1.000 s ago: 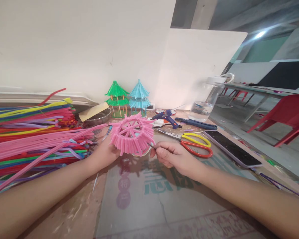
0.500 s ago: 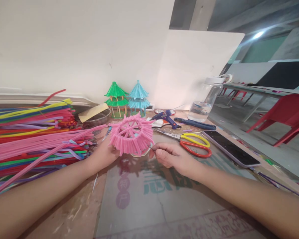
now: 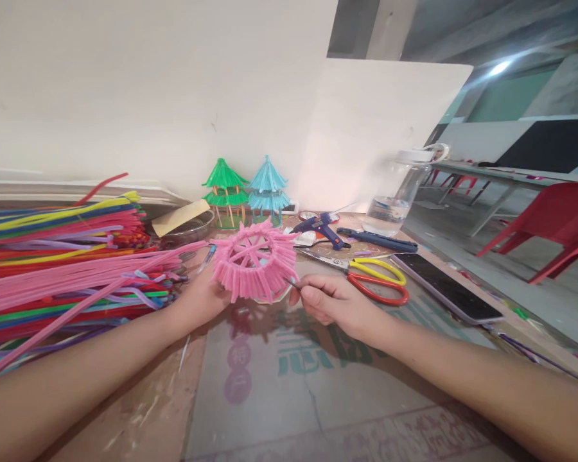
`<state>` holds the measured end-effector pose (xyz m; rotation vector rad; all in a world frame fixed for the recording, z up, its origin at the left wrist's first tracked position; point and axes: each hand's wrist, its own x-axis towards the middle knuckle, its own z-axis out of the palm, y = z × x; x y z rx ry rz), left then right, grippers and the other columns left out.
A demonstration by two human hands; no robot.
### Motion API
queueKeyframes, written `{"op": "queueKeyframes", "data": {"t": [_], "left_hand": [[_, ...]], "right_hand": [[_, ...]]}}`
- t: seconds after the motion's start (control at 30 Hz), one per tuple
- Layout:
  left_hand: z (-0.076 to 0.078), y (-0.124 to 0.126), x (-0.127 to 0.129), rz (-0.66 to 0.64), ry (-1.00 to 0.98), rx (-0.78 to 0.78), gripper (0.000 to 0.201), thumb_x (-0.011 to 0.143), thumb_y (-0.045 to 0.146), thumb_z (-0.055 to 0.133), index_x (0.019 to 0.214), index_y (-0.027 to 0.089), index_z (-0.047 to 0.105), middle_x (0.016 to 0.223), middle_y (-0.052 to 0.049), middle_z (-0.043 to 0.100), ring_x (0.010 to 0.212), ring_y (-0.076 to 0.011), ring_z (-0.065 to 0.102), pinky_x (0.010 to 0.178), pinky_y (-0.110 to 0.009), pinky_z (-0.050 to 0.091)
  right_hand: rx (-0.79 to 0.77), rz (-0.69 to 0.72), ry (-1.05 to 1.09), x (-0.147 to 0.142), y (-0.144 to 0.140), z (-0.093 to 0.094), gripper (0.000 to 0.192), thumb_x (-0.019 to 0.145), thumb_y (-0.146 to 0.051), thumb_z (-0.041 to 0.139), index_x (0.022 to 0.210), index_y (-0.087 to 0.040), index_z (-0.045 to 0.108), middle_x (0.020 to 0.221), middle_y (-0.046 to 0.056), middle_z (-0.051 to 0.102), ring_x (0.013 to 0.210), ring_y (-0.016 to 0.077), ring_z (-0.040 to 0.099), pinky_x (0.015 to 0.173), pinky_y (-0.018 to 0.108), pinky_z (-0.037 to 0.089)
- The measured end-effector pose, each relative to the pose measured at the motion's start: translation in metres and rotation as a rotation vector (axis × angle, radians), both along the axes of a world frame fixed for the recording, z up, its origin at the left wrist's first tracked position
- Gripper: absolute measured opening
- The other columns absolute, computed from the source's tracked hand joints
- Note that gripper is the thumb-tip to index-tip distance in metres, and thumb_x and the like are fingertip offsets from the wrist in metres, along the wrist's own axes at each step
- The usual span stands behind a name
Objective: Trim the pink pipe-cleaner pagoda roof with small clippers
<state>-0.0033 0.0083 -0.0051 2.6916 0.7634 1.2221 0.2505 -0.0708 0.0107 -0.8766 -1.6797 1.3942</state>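
Hands [image 3: 200, 296] [image 3: 328, 303] still grip pink roof [image 3: 253, 262] and thin tool [image 3: 293, 282], barely shifted.

A thick heap of coloured pipe cleaners [image 3: 62, 256] is lying well to the left of the left hand, spreading over the table [image 3: 279, 398]. Beyond the hands, two small pagoda models, one green [image 3: 224, 191] and one blue [image 3: 268, 189], are standing against the wall. Just past the right hand, yellow and red scissors [image 3: 366, 276] are resting, with a blue glue gun [image 3: 322, 228] farther back. To the right of that hand a dark phone [image 3: 446, 286] is lying flat, and a clear water bottle [image 3: 401, 192] is leaning behind it. A glass dish [image 3: 185, 229], possibly holding paper, is sitting near the heap. Red chairs [image 3: 559, 224] are showing far right.
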Motion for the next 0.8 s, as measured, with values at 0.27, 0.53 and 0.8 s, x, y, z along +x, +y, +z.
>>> {"op": "queueKeyframes", "data": {"t": [0.27,0.53,0.8], "left_hand": [[0.0010,0.0000,0.0004,-0.017,0.000,0.030,0.029,0.085,0.017,0.058,0.112,0.022,0.061,0.121,-0.012,0.071,0.118,-0.0269,0.065,0.103,-0.046,0.055],[0.0077,-0.0049,0.0033,-0.025,0.010,-0.035,0.039,0.089,0.024,0.061,0.127,0.021,0.057,0.126,-0.013,0.069,0.122,-0.0285,0.063,0.107,-0.048,0.051],[0.0051,-0.0025,0.0012,-0.029,0.014,-0.031,0.041,0.089,0.024,0.061,0.130,0.022,0.057,0.124,-0.013,0.070,0.119,-0.0288,0.065,0.105,-0.047,0.053]], "right_hand": [[0.000,0.025,0.022,-0.0003,0.0003,-0.0015,0.057,0.083,-0.072,0.062,0.088,-0.015,0.062,0.057,-0.009,0.034,0.049,0.0081,0.024,0.045,0.024,0.018],[-0.014,0.010,0.031,-0.0004,-0.0004,-0.0015,0.057,0.081,-0.072,0.063,0.085,-0.015,0.061,0.058,-0.008,0.035,0.049,0.0080,0.025,0.045,0.024,0.018],[-0.010,0.019,0.037,0.0005,0.0006,-0.0016,0.057,0.082,-0.072,0.063,0.086,-0.015,0.061,0.058,-0.008,0.036,0.050,0.0076,0.025,0.046,0.023,0.020]]}}
